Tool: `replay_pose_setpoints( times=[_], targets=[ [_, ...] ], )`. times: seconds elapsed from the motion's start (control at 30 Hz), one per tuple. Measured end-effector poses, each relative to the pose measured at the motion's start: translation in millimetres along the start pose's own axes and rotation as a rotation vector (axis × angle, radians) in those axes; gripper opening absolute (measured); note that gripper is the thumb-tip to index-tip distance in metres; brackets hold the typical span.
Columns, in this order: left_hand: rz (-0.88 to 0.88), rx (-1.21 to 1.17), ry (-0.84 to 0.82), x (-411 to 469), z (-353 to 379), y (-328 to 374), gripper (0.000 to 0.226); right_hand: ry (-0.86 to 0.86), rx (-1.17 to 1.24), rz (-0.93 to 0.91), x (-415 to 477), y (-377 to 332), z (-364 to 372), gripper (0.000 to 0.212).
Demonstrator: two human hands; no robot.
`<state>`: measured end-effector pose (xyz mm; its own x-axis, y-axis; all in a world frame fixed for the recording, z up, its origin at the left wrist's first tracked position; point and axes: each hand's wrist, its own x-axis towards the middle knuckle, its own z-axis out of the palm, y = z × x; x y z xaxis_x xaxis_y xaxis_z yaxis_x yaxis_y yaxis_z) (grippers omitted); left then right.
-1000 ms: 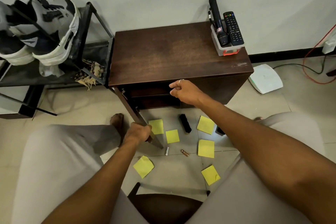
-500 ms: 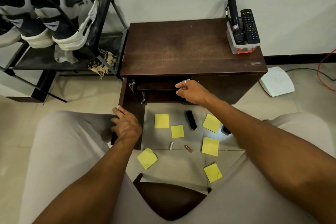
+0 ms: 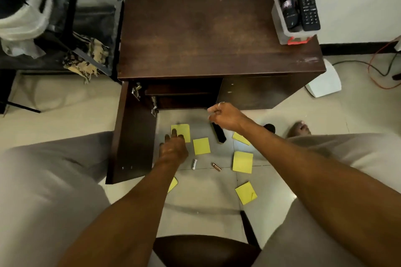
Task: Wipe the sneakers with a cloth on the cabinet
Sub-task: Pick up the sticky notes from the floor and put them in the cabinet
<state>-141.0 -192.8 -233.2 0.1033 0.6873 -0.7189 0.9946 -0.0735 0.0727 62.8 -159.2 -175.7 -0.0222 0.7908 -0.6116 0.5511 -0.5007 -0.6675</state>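
**Grey-and-white sneakers sat up and left of both hands, not on the cabinet**

Head view: both hands were low in front of the open cabinet door [image 3: 132, 143]. The sneakers [image 3: 26, 17] stood on the black rack [image 3: 93, 21] by the cabinet's left side, up and to the left of the hands. The left hand [image 3: 173, 149] was the nearer one. Its fingers were stretched out straight over a yellow note [image 3: 184, 130] on the floor and held nothing. The right hand [image 3: 225, 116], with a ring on one finger, hovered below the cabinet's front edge, fingers curled in and nothing visible in them.

A frayed, patterned cloth [image 3: 86, 58] hung over the rack's lower bar, between the sneakers and the cabinet [image 3: 206, 34], closer to the left hand than the shoes were.

The sneakers were blurred. They showed thick pale soles and grey and dark uppers and leaned against the rack's frame, but their long axis could not be told. The dark wooden cabinet top carried a holder [image 3: 288, 36] at its back right corner and no sneaker. The wiping had probably not begun, and the next move looked like a reach up and left, best suited to the left hand.
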Motion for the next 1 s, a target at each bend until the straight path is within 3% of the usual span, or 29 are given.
replay_pose_setpoints(
  times=[0.3,0.5,0.6,0.77,0.87,0.93,1.0],
  targets=[
    [0.207,0.269,0.079,135,56,-2,0.037,-0.182,-0.356,0.114,105,97,110,0.033],
    [0.242,0.384,0.096,199,82,-26,0.066,-0.196,-0.827,-0.087,142,151,158,0.064],
    [0.2,0.367,0.131,217,97,-34,0.08,-0.126,-0.903,-0.132,152,171,175,0.081],
    [0.164,0.335,0.246,227,100,-34,0.091,-0.039,-0.891,-0.158,166,181,180,0.09],
    [0.114,0.236,0.187,231,88,-33,0.066,0.018,-0.803,-0.223,164,182,172,0.058],
    [0.017,0.047,0.108,231,87,-35,0.048,0.0,-0.587,-0.12,164,177,168,0.037],
    [-0.11,-0.29,0.01,219,81,-37,0.043,-0.032,-0.157,0.082,163,161,161,0.036]
  ],
)
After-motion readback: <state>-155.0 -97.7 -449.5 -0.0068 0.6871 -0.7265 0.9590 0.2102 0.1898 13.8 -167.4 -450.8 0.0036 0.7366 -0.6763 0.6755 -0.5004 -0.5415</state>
